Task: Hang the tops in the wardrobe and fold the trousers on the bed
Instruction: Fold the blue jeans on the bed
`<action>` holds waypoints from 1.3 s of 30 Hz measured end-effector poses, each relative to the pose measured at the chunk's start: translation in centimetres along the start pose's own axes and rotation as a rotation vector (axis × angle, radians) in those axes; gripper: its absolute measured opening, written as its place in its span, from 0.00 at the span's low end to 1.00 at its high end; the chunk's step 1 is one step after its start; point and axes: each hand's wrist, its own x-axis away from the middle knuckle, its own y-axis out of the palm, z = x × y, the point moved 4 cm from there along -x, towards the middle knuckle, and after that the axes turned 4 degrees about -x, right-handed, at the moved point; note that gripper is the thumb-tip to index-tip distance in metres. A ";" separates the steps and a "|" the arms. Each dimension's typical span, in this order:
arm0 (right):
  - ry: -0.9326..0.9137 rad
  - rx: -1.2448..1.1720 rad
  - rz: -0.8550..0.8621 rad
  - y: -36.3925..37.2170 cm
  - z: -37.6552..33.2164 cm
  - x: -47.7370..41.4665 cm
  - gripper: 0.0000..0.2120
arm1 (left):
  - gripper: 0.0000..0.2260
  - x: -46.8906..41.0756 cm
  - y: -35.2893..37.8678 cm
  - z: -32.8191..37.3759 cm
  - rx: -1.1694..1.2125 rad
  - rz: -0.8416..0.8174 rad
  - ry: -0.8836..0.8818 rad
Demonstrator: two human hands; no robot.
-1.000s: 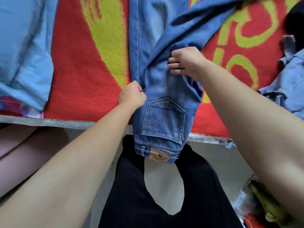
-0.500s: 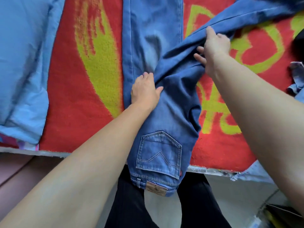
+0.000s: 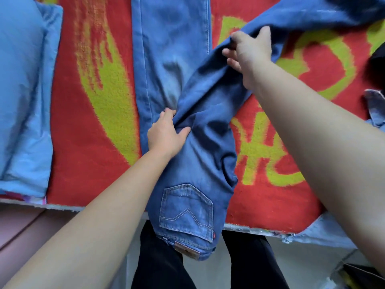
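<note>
The blue denim jeans [image 3: 173, 49] lie lengthwise on the red blanket with yellow-green patterning [image 3: 89, 142] that covers the bed. Their waistband and stitched back pocket [image 3: 186, 211] hang just over the near edge. One leg runs straight towards the far side, and the other slants off to the far right.

In the last second both hands have left the seat area. The left hand [image 3: 166, 132], which was clenched at the side seam near the pocket, is now further up at the crotch. It lies flat with the thumb spread and pins the cloth where the two legs part. The right hand [image 3: 250, 53] was resting on the fold close to the left one. It has since travelled out along the slanted leg and now grasps that leg's near edge, fingers curled under the denim and lifting it into a ridge.

This looks like the start of the first fold. With the crotch anchored, the slanted leg can be swung left onto the straight one. The legs are not yet stacked, so this pair is still at an early stage.

A pale blue padded quilt [image 3: 25, 101] lies at the left, and more denim [image 3: 375, 109] sits at the right edge.
</note>
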 end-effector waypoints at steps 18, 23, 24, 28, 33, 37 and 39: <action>-0.409 1.151 -0.532 20.3 0.7 1.4 0.31 | 0.05 -3.1 -2.6 -9.9 0.997 -0.121 -0.344; -0.706 0.919 -0.231 16.1 0.1 2.8 0.21 | 0.07 -5.1 -4.0 -8.8 1.051 -0.044 -0.254; -0.774 0.944 -0.202 15.0 0.2 3.3 0.21 | 0.07 -5.7 -4.4 -8.6 1.061 -0.011 -0.241; -0.881 1.448 -0.152 11.5 1.9 2.9 0.26 | 0.08 -8.4 -5.8 -8.1 0.771 0.148 -0.144; -0.586 1.338 -0.297 9.8 2.3 0.0 0.25 | 0.09 -9.7 -6.0 -7.6 0.509 0.179 -0.123; -0.359 0.628 0.095 8.6 -1.0 -1.4 0.18 | 0.17 -11.0 -8.1 -6.0 0.452 0.331 -0.038; -0.058 0.160 0.199 7.9 -1.4 -2.4 0.18 | 0.27 -12.6 -10.1 -4.5 0.402 0.450 0.061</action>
